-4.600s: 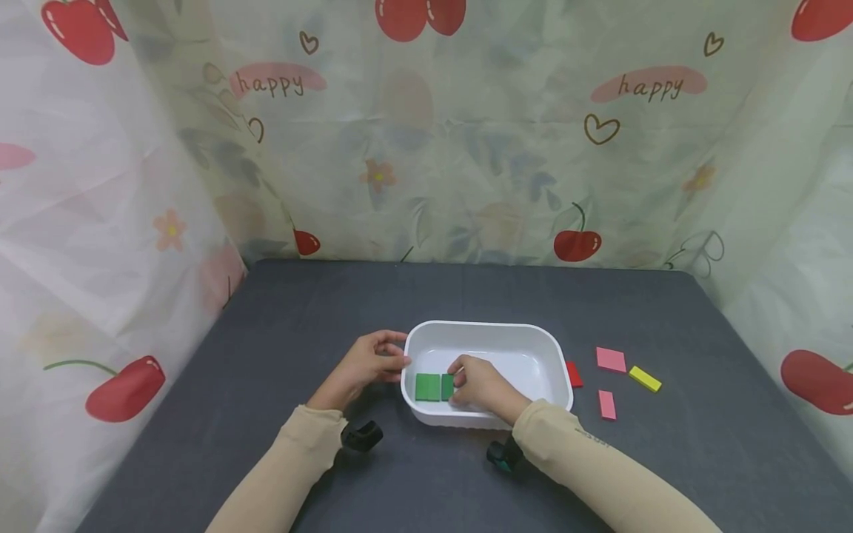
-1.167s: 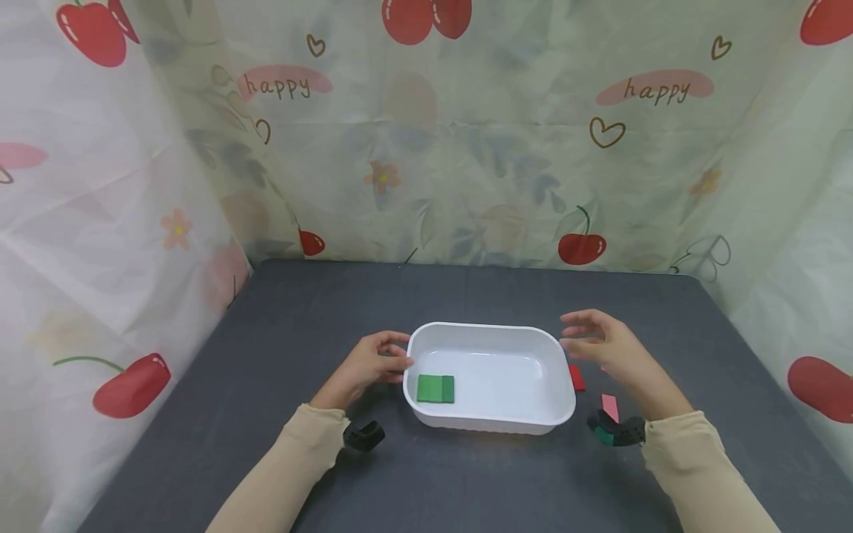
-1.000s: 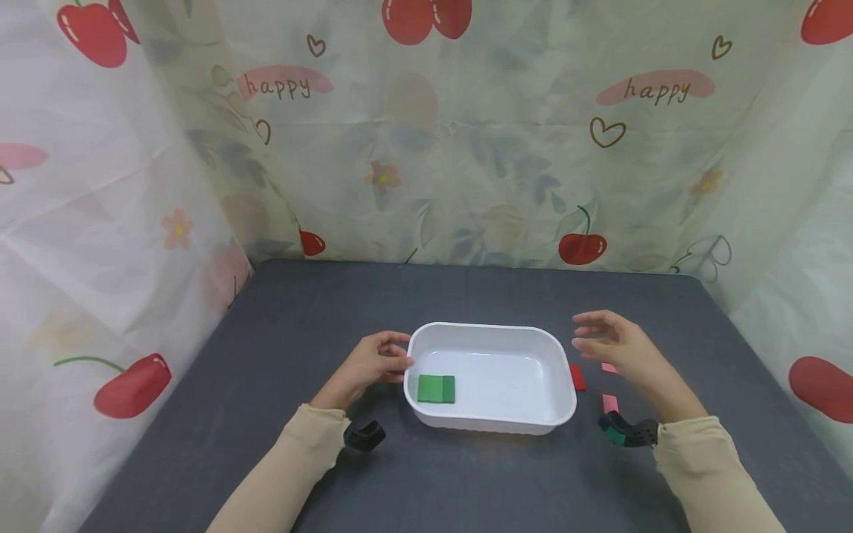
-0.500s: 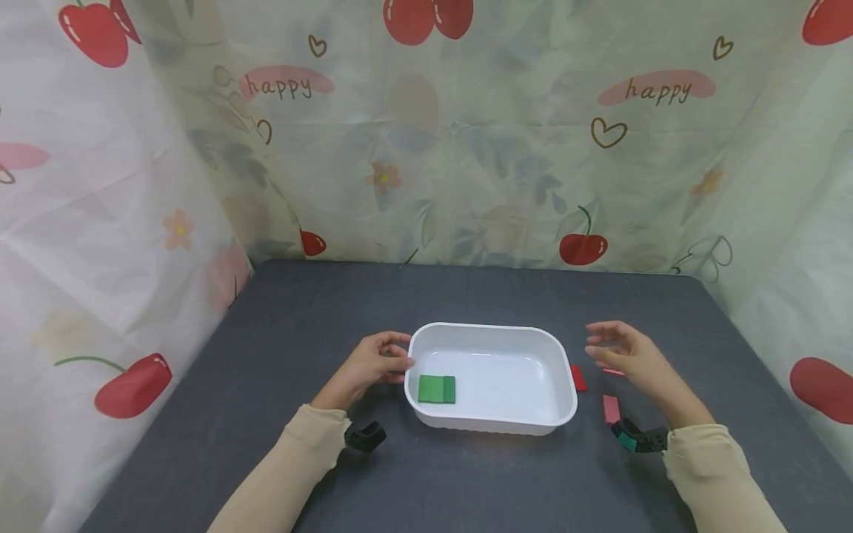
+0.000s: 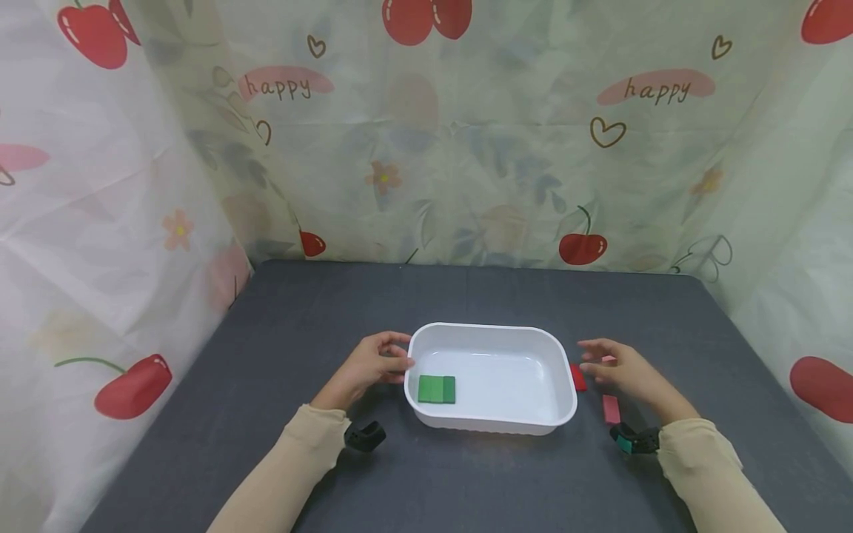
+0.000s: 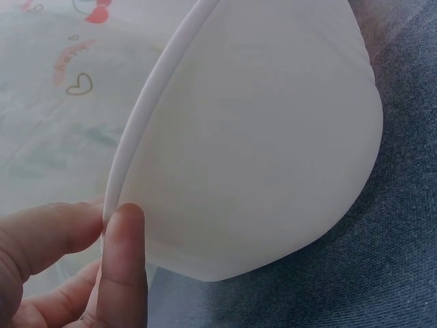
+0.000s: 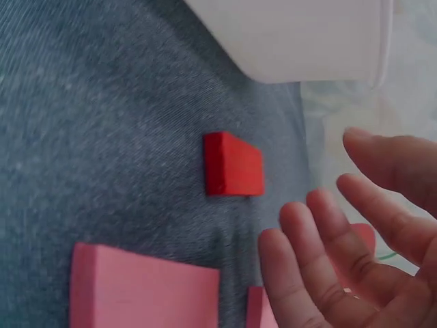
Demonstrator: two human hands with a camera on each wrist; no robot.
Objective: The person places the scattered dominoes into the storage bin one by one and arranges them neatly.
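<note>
A dark grey fabric-covered tabletop (image 5: 280,333) fills the scene, backed by a pale curtain printed with cherries (image 5: 466,148). At its middle stands a white rounded rectangular plastic tub (image 5: 492,328), and inside it, near the left end, two flat green blocks (image 5: 436,389) lie side by side, touching. The left hand (image 5: 369,365) pinches the tub's left rim between thumb and fingertips, as the left wrist view shows close up. The right hand (image 5: 623,370) hovers relaxed, fingers loosely spread and holding nothing, just right of the tub. Its fingertips are near a small red rectangular block (image 5: 577,377) that lies on the tabletop just beside the tub's right wall. A narrow pink flat block (image 5: 611,409) lies a little nearer the person, beside the right wrist.
</note>
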